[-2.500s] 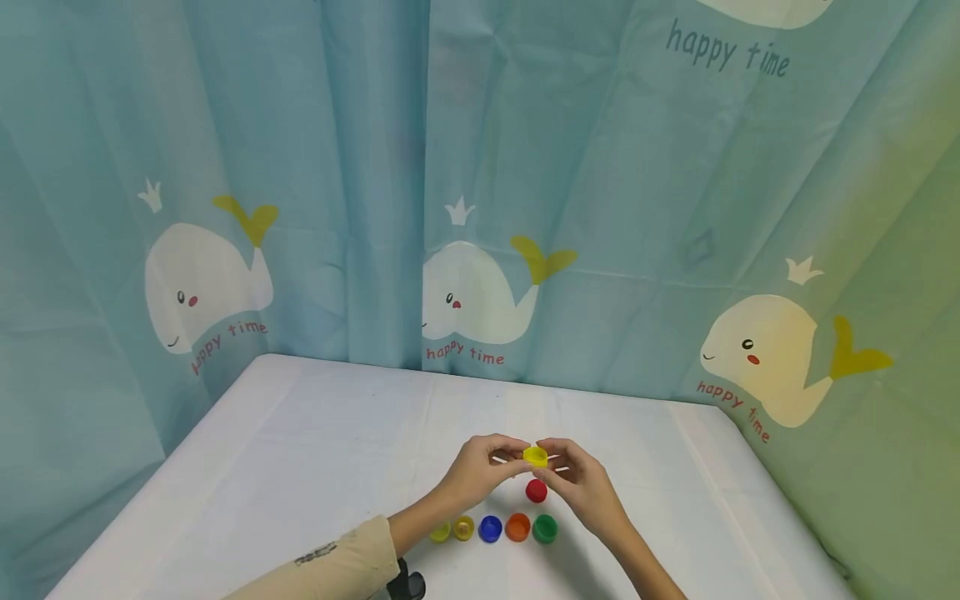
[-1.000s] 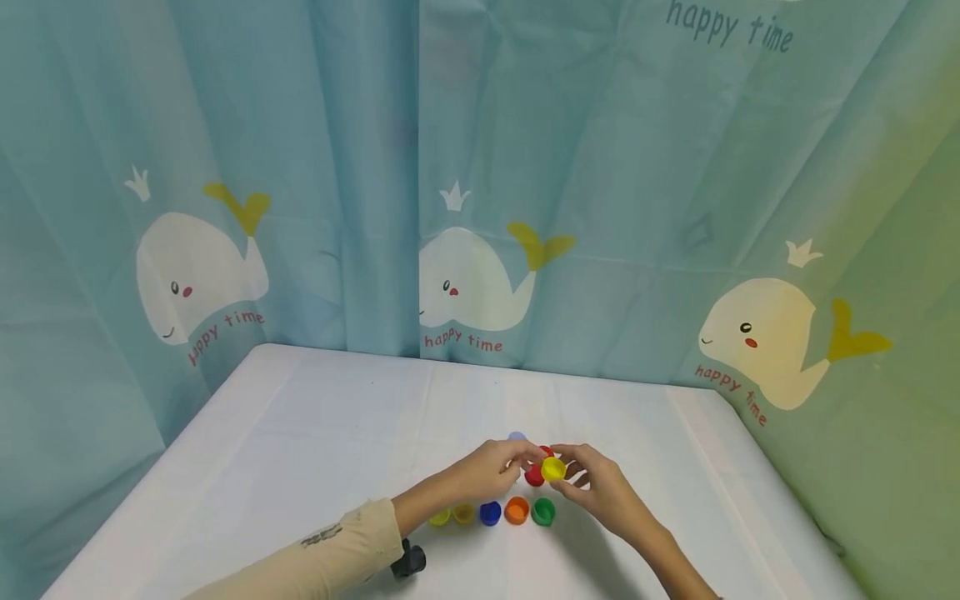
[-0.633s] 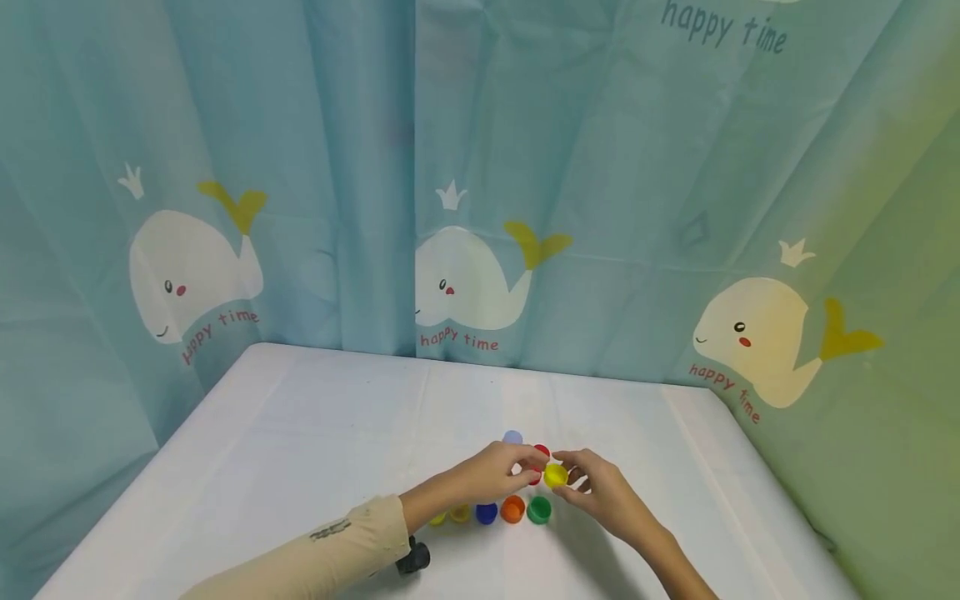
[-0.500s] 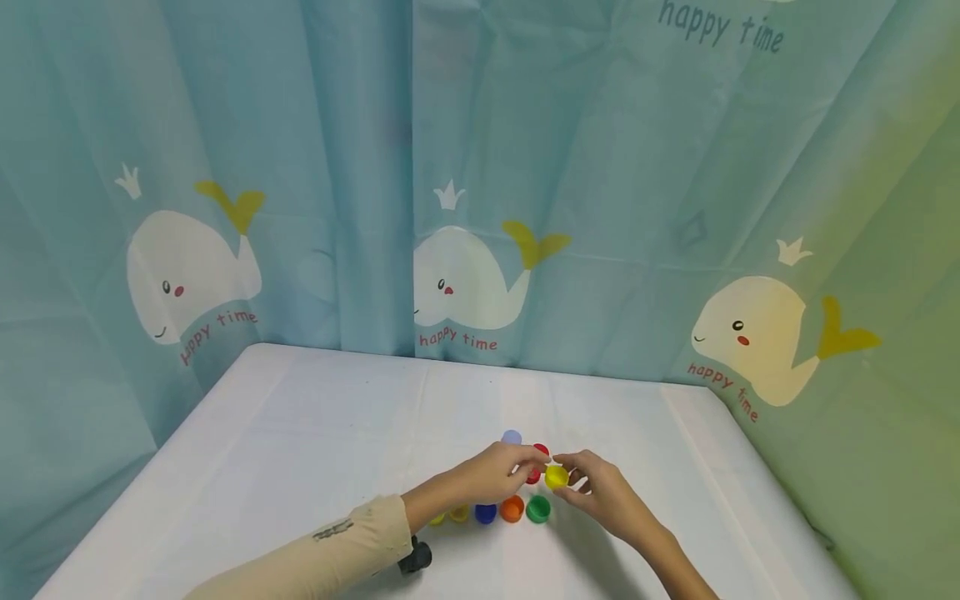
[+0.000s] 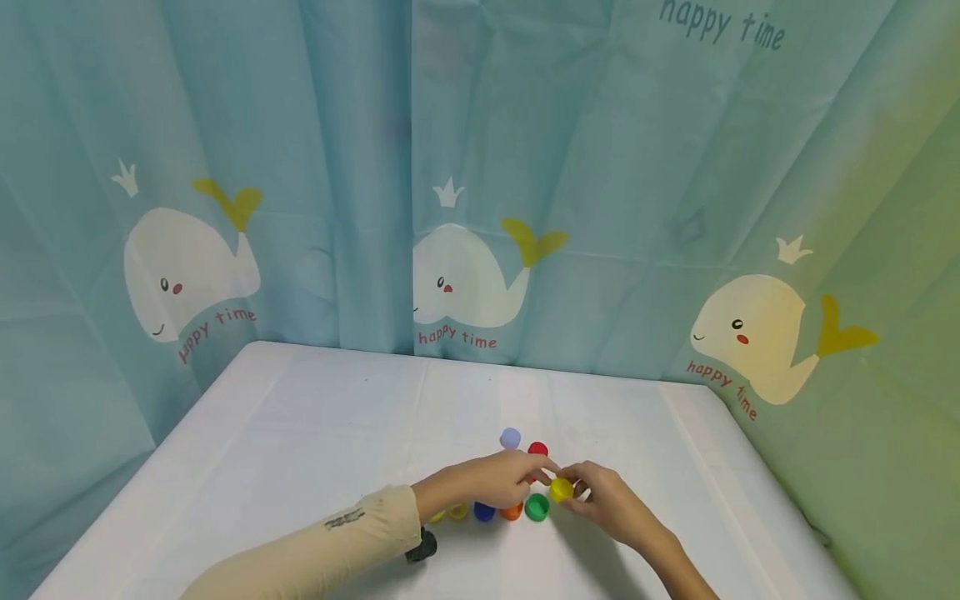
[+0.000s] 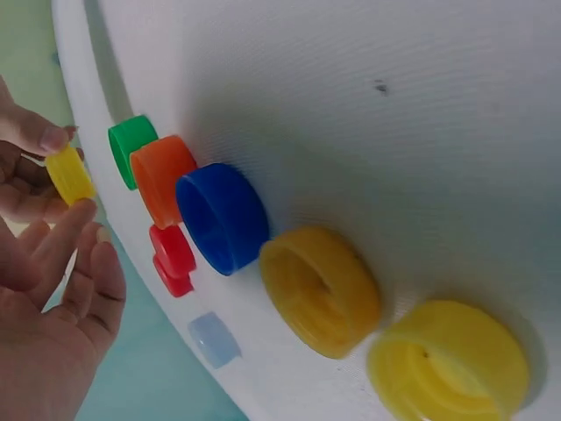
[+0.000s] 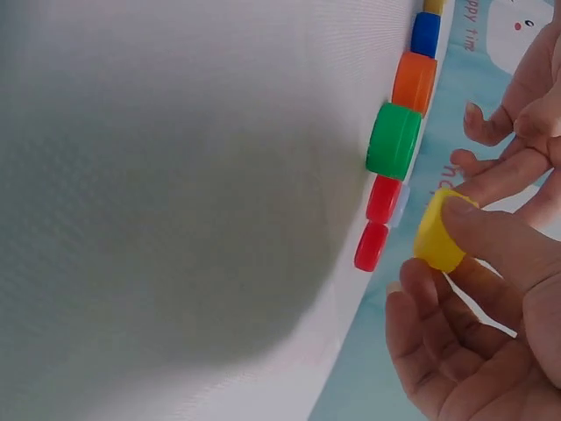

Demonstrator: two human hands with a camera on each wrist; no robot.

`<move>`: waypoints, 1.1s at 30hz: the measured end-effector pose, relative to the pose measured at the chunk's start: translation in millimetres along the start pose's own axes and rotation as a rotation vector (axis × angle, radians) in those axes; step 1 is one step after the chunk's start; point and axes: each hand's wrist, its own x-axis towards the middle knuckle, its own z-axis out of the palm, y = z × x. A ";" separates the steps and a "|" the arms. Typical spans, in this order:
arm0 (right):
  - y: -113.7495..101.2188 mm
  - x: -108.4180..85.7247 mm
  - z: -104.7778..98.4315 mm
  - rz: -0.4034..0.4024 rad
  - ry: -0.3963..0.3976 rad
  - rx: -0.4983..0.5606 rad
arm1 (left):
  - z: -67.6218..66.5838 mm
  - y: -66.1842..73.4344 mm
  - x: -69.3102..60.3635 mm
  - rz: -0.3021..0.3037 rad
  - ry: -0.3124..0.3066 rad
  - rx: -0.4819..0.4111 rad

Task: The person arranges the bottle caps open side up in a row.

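My right hand (image 5: 611, 504) pinches a yellow bottle cap (image 7: 441, 230) between thumb and fingers, raised off the table. From the other side the index finger of my left hand (image 5: 501, 482) reaches to the cap's edge and seems to touch it; the other left fingers are loosely bent around nothing. Below the hands a row of caps lies with open sides showing: green (image 5: 537, 507), orange (image 6: 164, 181), blue (image 6: 222, 219), dark yellow (image 6: 321, 292) and bright yellow (image 6: 448, 361). Beyond the row are two red caps (image 7: 383, 199) and a pale lavender cap (image 5: 511, 437).
A white cloth covers the table (image 5: 337, 433). Near its front, beside my left sleeve, lies a small black object (image 5: 422, 546), partly hidden. A blue-green curtain (image 5: 360, 208) printed with whales hangs behind the table.
Both hands held the yellow cap at first; then the left let go and moved slightly away. Now its index finger is back at the cap, which my right hand has carried right and nearer.
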 end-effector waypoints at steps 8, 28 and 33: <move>4.6 -2.7 2.1 0.023 -0.026 0.017 | 4.3 5.2 5.0 0.002 -0.034 0.048; 8.3 -6.8 11.3 0.026 -0.075 -0.051 | 8.9 5.2 10.4 -0.049 -0.144 0.175; 8.6 -7.3 12.2 0.003 -0.072 -0.042 | 10.1 5.4 10.5 -0.070 -0.135 0.188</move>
